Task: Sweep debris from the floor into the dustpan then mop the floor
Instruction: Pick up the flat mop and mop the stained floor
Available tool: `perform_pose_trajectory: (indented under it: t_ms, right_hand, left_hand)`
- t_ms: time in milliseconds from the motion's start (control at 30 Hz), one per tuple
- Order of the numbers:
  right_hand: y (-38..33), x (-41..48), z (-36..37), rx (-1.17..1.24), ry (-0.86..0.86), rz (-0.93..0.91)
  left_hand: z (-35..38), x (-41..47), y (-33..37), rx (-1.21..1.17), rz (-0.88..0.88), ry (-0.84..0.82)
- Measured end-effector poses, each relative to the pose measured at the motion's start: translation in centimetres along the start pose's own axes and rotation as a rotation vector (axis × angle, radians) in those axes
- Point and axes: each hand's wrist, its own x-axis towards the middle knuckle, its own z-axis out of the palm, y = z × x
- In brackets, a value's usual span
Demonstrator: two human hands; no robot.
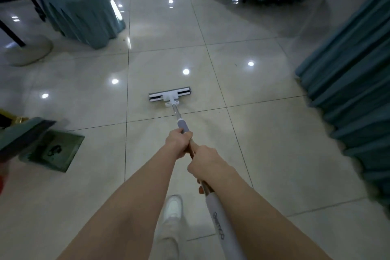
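A glossy, pale tiled floor (263, 154) fills the room, throwing back ceiling-light spots, with teal-draped chairs and tables ringing the open aisle.

The left hand (179, 143) is clenched round the mop (170, 97) handle, just below the grey collar, farther down the shaft. The right hand (205, 164) is wrapped round the handle nearer the body, just above the white grip; its fingers curl under the shaft. Both hands sit close together, almost touching, arms stretched forward.

Out from the hands, the metal shaft runs away to the flat mop head, which lies flat on the tile in the middle distance, just beyond a grout line. A white shoe (173, 207) stands near, below the arms. At the near left a green dustpan (52, 150) rests on the floor, well apart from the mop head, with a dark brush-like head (25, 135) over its left side.

The step in hand looks to be mopping. To do it well, I judge the head should stay flat with even pressure, strokes overlapping along the tile lines, and kept off the teal drapes (354, 91) at right.
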Motion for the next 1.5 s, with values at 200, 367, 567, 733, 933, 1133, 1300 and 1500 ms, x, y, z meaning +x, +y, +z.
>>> perform_pose_trajectory:
  t_ms: [200,367,567,733,933,1133,1300,1500]
  right_hand:
    - [13.7,-13.0,3.7,-0.14,0.016,-0.031]
    - [22.8,-23.1,3.9,-0.13,-0.049,0.066]
    - [25.6,-26.3,2.0,0.078,-0.076,0.167]
    - [23.9,-22.3,0.6,0.433,-0.071,0.18]
    - [17.9,-12.4,0.2,0.716,-0.012,0.213]
    - [13.1,-1.3,-4.6,0.846,0.032,0.221]
    - [12.0,3.8,-8.4,0.863,0.082,0.221]
    - [12.1,4.1,-9.1,0.885,0.1,0.274]
  left_hand:
    - [10.1,-14.2,-9.0,-0.177,-0.072,-0.002]
    - [17.6,-25.4,-13.2,-0.199,-0.135,-0.024]
    - [20.4,-29.4,-12.7,-0.261,-0.199,-0.012]
    - [18.8,-24.6,-10.7,-0.229,-0.157,0.053]
    - [14.4,-13.1,-6.1,-0.05,-0.1,0.063]
    - [13.2,-0.9,1.3,0.068,-0.045,0.039]
    - [14.9,4.8,5.8,0.126,-0.005,0.029]
    - [16.1,5.3,6.6,0.165,0.005,-0.037]
